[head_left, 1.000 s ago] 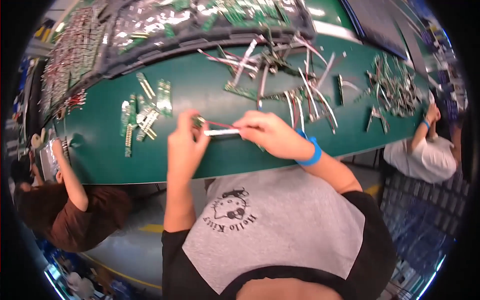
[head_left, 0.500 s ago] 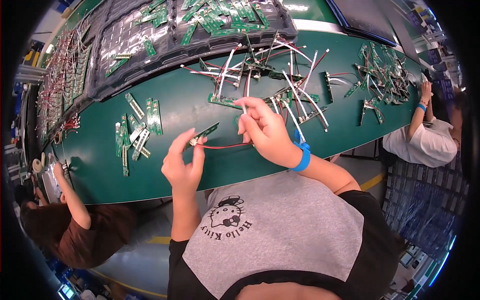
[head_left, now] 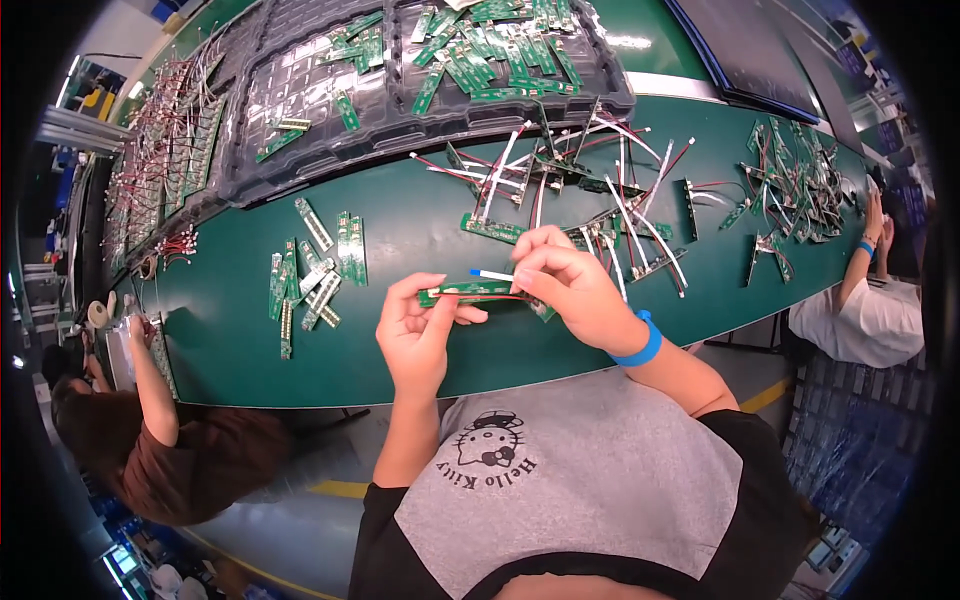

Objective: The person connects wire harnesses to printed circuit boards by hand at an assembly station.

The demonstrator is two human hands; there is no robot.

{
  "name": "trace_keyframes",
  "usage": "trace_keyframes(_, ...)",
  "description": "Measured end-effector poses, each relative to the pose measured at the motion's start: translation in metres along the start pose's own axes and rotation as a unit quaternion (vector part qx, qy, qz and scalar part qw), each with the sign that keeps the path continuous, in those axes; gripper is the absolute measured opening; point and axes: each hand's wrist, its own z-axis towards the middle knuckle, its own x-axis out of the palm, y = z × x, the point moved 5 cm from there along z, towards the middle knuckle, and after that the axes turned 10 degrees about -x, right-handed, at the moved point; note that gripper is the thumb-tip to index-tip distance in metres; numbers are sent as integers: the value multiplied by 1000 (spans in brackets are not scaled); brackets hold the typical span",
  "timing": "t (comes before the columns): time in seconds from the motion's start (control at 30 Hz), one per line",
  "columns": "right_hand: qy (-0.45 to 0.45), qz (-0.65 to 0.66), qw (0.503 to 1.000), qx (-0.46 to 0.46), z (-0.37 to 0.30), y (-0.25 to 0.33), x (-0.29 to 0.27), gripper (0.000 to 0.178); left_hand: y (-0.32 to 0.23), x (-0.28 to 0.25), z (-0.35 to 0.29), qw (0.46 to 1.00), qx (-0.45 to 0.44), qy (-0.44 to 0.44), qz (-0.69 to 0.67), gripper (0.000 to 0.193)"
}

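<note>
My left hand [head_left: 414, 338] pinches the left end of a narrow green circuit board [head_left: 478, 288] between thumb and fingers. A red and black wire runs along the board toward the right. My right hand [head_left: 572, 288], with a blue band on its wrist, is closed on a white flat ribbon cable [head_left: 497, 276] whose blue tip points left, just above the board. Beyond my right hand lies a tangle of wired circuit boards [head_left: 560, 160] with white cables. To the left of my left hand is a small group of bare boards [head_left: 318, 285].
A black plastic tray [head_left: 290, 170] with many green boards stands at the back. Wired boards crowd a rack [head_left: 165, 165] at the far left and a heap [head_left: 795, 185] at the right. Co-workers sit on both sides of the green table [head_left: 400, 220].
My left hand has turned the board from tilted to lying lengthwise. My right hand has come close to it, and the ribbon cable now points left. The whole view has shifted slightly.
</note>
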Motion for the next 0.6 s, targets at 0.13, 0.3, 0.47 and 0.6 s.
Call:
trace_keyframes(0.13, 28, -6, 999, -34, 5, 10, 4, 10, 9, -1, 5, 998, -47, 40, -28, 19)
trace_keyframes(0.3, 35, 18, 996, 75, 3, 8, 7, 12, -1, 7, 7, 993, -76, 75, -49, 20)
trace_keyframes(0.47, 25, -8, 997, 71, 0, 6, 7, 12, 2, 8, 4, 994, -83, 68, -20, 20)
trace_keyframes(0.6, 11, 23, 999, 46, 0, 7, 1, 13, 5, 14, 1, 992, -92, 83, -37, 19)
